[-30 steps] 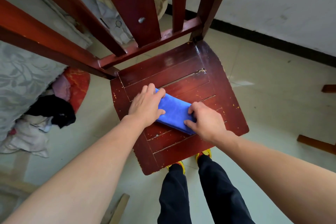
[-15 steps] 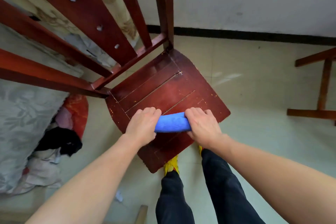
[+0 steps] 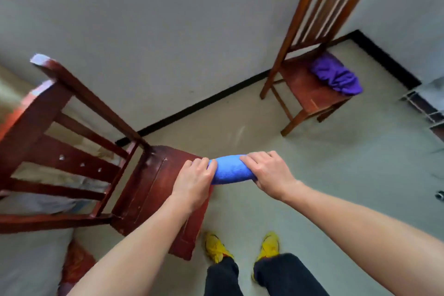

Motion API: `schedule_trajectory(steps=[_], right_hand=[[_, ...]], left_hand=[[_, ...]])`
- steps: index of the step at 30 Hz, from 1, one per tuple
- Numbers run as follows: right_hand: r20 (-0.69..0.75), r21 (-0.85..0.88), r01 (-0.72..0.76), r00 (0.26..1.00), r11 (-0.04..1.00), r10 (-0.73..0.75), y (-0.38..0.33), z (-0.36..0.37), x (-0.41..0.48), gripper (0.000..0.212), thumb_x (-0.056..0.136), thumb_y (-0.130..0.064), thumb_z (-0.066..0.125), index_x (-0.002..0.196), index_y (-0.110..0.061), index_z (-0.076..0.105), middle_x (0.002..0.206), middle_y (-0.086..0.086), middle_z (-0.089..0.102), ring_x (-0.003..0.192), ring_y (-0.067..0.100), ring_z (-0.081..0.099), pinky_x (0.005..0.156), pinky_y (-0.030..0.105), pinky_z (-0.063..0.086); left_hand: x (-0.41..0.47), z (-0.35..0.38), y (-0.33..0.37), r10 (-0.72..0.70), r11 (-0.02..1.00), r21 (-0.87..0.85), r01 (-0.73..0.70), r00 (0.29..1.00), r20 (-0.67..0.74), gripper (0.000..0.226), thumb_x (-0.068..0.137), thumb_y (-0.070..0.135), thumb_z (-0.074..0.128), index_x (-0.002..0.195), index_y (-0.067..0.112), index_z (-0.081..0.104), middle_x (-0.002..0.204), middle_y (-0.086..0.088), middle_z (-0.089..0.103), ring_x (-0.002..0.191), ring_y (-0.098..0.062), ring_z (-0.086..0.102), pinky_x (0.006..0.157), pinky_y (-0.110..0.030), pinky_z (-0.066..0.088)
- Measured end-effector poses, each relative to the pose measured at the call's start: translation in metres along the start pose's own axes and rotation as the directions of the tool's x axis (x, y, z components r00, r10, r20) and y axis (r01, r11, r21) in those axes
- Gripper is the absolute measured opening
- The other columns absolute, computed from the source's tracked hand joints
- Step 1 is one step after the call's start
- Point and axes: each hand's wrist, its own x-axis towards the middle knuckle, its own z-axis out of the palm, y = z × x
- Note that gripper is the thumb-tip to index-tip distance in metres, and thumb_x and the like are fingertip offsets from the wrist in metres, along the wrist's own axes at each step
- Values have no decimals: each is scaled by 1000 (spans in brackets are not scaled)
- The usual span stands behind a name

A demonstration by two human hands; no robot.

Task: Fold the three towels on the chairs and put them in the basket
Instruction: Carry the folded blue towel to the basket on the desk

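Two hands (head view): the left hand (image 3: 194, 182) and the right hand (image 3: 269, 173) each grip one end of the blue towel (image 3: 230, 169) with curled fingers.
Towels, count: two visible, the blue towel folded into a thick roll and a crumpled purple towel (image 3: 336, 74).
Chairs, count: two, a dark red chair (image 3: 149, 187) at the left and a brown chair (image 3: 310, 96) at the far right.
Blue towel, place: held between the two hands, at the front corner of the dark red chair's seat and partly over the floor.
Purple towel, place: on the brown chair's seat, well apart from the hands.
Around: two yellow shoes (image 3: 216, 246) stand on the floor below the blue towel.
In the way: the dark red chair's seat lies just under the left hand.
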Motion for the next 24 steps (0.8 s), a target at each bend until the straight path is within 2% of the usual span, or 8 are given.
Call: schedule_trajectory(steps=[1,2,5,8,11,17,24], right_hand=[[-42,-11,-67,997,998,66,18,-19,-27,58,52,-20,81,108,-16,66,92,1,69,76,25,65,62,31,46],[-42,-24,-81,996,996,80,24,-27,-31,59,50,-21,82,108,-16,67,92,1,69,75,25,65,61,31,46],[-87,-51,-214,974,976,209,61,-53,-94,63,49,-19,82,110,-16,66,92,2,69,76,25,65,63,32,47],[-136,-68,-347,932,935,336,90,-69,-161,63,54,-16,78,114,-15,62,94,4,67,78,28,64,63,35,50],[-213,-77,-488,860,869,464,121,-83,-255,60,59,-15,75,117,-14,61,97,5,67,80,29,64,62,36,51],[-265,-123,-726,681,677,682,163,-99,-458,58,62,-10,69,119,-15,57,99,4,64,88,28,62,66,38,50],[-260,-118,-911,411,394,874,177,-105,-664,61,62,-12,72,121,-14,57,103,2,64,88,27,62,67,39,49]], left_hand=[[16,-24,21,82,996,19,-82,997,-6,55,45,7,74,99,11,65,76,-4,60,64,-28,58,55,-33,44],[21,-29,25,94,995,31,-93,995,-37,58,44,6,74,101,11,64,77,-3,60,65,-28,57,55,-33,45],[50,-66,79,260,964,81,-255,963,-72,63,43,6,73,105,11,61,79,-3,59,65,-28,56,55,-33,45],[74,-92,140,415,907,127,-401,902,-120,59,48,5,71,105,12,58,81,-4,58,66,-28,55,56,-32,45],[91,-122,231,566,819,203,-537,813,-135,66,46,6,72,110,13,55,83,-4,59,69,-28,57,57,-33,46],[84,-157,430,790,614,252,-748,583,-192,75,49,8,76,119,14,48,87,-5,60,71,-27,57,57,-33,46],[57,-188,649,951,297,350,-889,239,-198,77,45,9,77,115,13,46,85,-5,62,66,-27,57,54,-30,44]])
